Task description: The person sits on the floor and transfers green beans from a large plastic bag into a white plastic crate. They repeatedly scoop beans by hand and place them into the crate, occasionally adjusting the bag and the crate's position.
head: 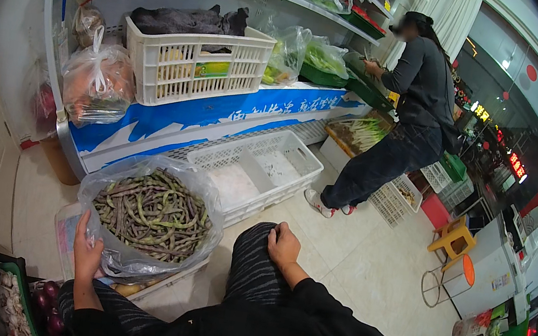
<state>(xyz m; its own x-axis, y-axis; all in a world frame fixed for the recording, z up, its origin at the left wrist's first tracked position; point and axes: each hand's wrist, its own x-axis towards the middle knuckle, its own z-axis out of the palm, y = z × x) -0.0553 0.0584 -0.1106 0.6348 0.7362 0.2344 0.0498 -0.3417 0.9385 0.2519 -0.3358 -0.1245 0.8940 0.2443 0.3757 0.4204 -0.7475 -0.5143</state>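
In front of me, a large clear plastic bag (204, 184) stands wide, filled with purple-green bean pods (152, 213). My left hand (88, 250) is at the bag's near left edge, fingers spread and pointing up; whether it grips the plastic I cannot tell. On my right knee rests my right hand (283, 246), its fingers curled against the striped trousers (253, 270). Beneath the bag, part of a white crate (168, 286) shows, with some yellowish produce in it. Just beyond the bag lies a white plastic crate (247, 206) with a divider and pale residue on its bottom.
A refrigerated shelf (160, 126) holds a white basket (200, 71), bagged carrots (99, 82) and bagged greens (325, 56). Another person (417, 86) stands at its right end, hands at a green tray. Garlic (9, 301) and red onions (51, 307) sit at lower left; a yellow stool (454, 240) stands right.
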